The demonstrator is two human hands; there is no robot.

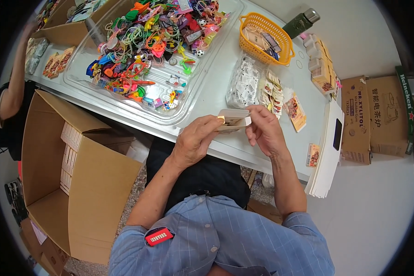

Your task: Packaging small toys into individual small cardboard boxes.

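Note:
At the table's near edge I hold a small pale card box [234,113], its flap standing up and some of its inside showing. My left hand [195,140] is closed round the box's left end, with a small yellowish patch at its fingertips. Thumb and fingers of my right hand [266,131] pinch the right end. Just beyond the box stand a clear tub of small white packets [244,83] and a heap of small printed packets [272,94]. An orange printed card [294,112] lies to their right.
A large clear tray of colourful small toys [156,50] covers the table's left. Farther right are a yellow basket [267,37], a green flask [301,23] and a phone [337,135]. An open carton [101,193] stands at my left. Another person's arm [17,78] shows far left.

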